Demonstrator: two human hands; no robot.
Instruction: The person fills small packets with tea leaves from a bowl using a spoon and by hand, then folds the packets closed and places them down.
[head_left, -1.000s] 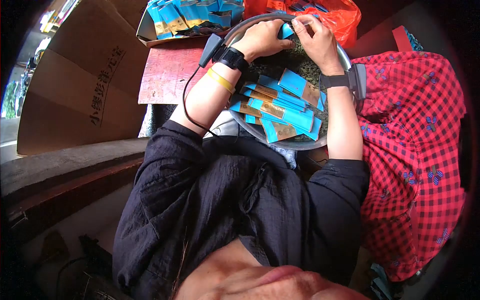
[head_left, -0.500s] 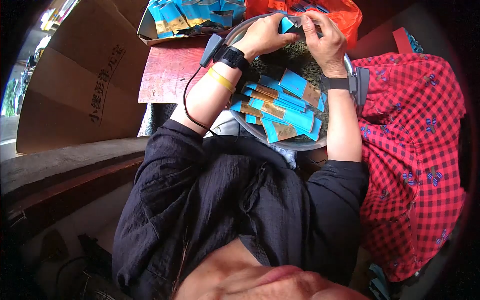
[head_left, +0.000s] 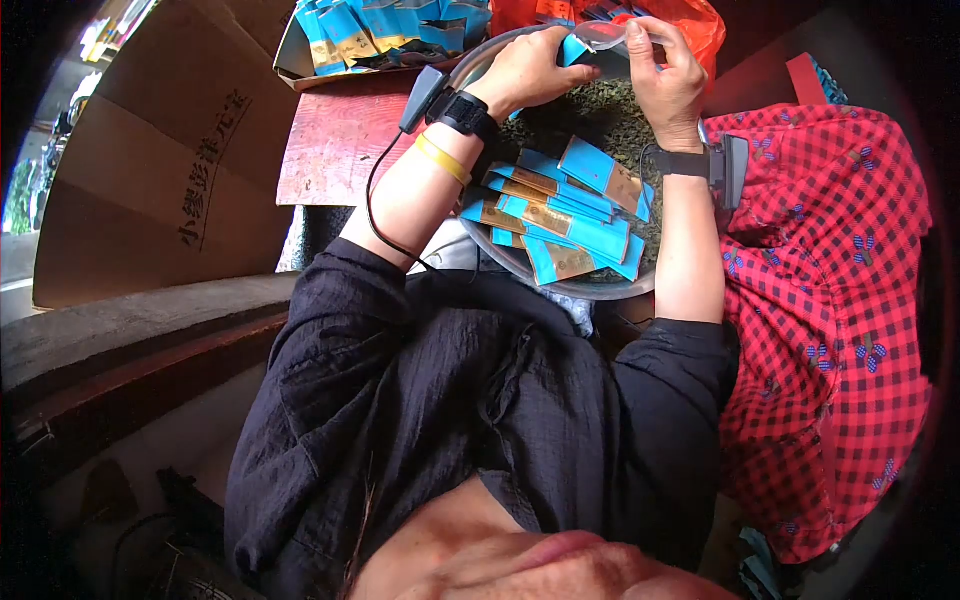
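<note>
At the far side of a round metal basin (head_left: 620,292), my left hand (head_left: 527,72) is closed around a small blue paper packet (head_left: 573,49), with its end showing between thumb and fingers. To its right, my right hand (head_left: 667,88) is raised with thumb and forefinger pinched on a thin, clear strip (head_left: 608,42). That strip stretches across toward the packet; whether it is attached there I cannot tell. Below my hands, several blue and gold packets (head_left: 560,215) lie piled in the basin on dry, greenish loose leaves (head_left: 610,110).
A carton (head_left: 295,80) full of blue and gold packets stands at the back left on a reddish wooden board (head_left: 335,140). Behind the basin is a red plastic bag (head_left: 705,35). A large cardboard sheet (head_left: 150,170) rises at left; red checked cloth (head_left: 830,300) covers the right side.
My right hand has moved right, away from my left hand, drawing the clear strip out between them. My left hand with the packet has stayed in place.
</note>
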